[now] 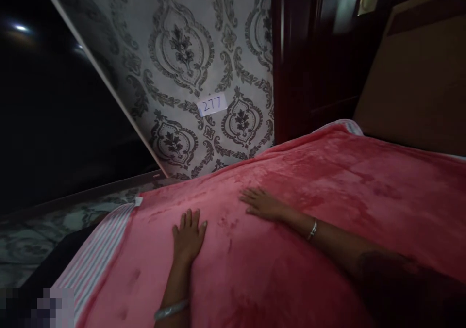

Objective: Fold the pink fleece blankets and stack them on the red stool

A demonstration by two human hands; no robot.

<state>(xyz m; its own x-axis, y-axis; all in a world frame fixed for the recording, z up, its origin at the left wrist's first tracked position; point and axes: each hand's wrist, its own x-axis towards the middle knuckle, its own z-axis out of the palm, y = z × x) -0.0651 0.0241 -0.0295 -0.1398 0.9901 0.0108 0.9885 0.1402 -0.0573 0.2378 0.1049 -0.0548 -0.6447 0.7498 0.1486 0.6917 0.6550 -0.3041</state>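
Two hands lie flat with fingers spread on the pink blanket [327, 182]: left hand [188, 236] near its striped edge [98, 255], right hand [262, 205] further in. Beyond, a label [211, 105] sits on patterned wallpaper [189, 51].

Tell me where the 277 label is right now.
In the head view, the 277 label sits on the patterned wallpaper near centre frame, above the pink blanket and just left of the dark wooden panel.
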